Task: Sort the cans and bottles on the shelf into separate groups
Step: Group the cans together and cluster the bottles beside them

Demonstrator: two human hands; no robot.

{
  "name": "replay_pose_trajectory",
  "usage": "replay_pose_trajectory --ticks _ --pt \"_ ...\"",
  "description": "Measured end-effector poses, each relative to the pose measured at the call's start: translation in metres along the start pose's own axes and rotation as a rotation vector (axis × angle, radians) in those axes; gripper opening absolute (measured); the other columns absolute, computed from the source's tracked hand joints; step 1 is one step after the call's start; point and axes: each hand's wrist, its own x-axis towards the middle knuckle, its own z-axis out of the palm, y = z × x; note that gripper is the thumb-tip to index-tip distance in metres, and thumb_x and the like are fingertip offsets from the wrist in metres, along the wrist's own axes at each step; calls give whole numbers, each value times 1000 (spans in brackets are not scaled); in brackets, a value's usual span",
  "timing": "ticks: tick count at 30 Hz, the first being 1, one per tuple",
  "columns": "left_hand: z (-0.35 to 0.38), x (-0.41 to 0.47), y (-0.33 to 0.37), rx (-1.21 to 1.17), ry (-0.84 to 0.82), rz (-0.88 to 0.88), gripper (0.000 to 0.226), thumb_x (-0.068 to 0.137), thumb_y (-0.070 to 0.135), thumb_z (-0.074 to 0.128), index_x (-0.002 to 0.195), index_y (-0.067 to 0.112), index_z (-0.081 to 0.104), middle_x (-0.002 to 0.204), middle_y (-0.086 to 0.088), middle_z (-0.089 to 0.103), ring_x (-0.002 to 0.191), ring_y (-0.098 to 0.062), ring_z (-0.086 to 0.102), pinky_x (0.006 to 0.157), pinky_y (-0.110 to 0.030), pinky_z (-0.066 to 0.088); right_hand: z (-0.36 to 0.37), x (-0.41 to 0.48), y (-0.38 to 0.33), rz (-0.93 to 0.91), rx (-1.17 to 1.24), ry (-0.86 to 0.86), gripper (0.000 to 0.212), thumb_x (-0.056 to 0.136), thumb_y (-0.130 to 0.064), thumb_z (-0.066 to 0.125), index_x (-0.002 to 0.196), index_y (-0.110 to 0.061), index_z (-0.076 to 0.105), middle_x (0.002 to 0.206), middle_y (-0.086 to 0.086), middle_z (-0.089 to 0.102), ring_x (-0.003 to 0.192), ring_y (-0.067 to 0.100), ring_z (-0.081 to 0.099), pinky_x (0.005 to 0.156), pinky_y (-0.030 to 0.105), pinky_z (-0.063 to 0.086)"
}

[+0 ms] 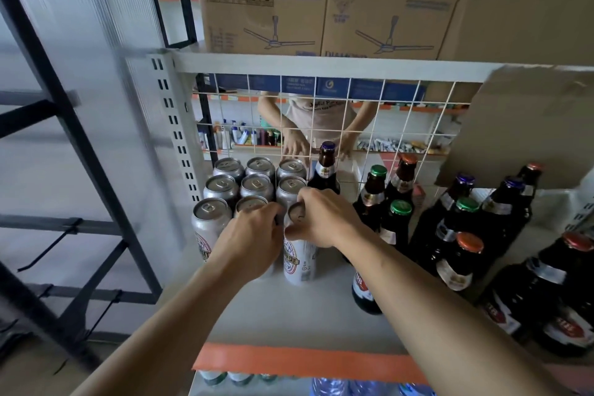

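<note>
You're facing a grey metal shelving unit [180, 125] with a slotted upright, its front edge marked by an orange strip [305, 360]. Above you sit cardboard boxes [321, 6] printed with ceiling fans. A white wire grid [369, 112] backs the shelf, and through it you see another person's torso [316, 116]. To your left, a black frame [64, 138] stands against bright translucent ribbed panelling [96, 26].
</note>
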Motion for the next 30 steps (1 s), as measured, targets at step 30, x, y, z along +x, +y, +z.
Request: replay_pose_trajectory --ticks 30 --pt "3 22 5 266 -202 67 22 91 42 49 107 31 60 91 5 59 97 -20 59 79 -33 46 -86 9 41 165 -188 186 33 88 -12 60 120 -9 56 109 10 64 86 28 62 71 36 52"
